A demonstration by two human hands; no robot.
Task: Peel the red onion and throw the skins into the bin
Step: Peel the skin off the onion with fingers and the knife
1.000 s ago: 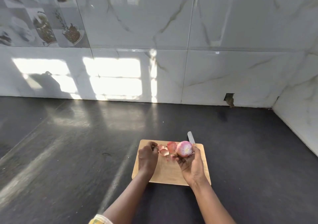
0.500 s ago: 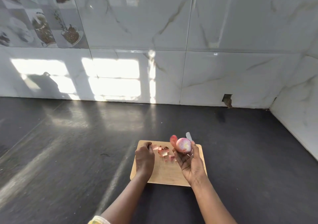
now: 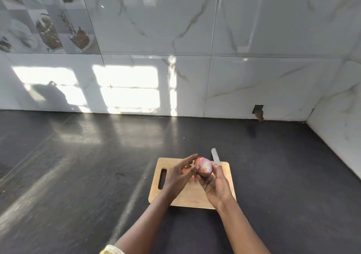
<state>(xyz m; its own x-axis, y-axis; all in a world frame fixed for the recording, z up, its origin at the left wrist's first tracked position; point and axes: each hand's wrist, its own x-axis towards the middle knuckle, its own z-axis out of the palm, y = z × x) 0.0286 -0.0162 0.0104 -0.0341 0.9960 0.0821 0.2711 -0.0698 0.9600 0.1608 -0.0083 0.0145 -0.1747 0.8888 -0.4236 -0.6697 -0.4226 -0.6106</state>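
Right hand (image 3: pixel 214 185) grips the glossy, pink-white, mostly peeled round red onion (image 3: pixel 205 168); left hand (image 3: pixel 179 177), fingers straight, touches its nine-o'clock side.

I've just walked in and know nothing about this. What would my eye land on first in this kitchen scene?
The pink, partly peeled red onion stands out, held in the right hand over a wooden cutting board on the dark countertop, with the left hand reaching its fingers to it. Behind, window-shaped sunlight glares on the marble-look wall tiles.
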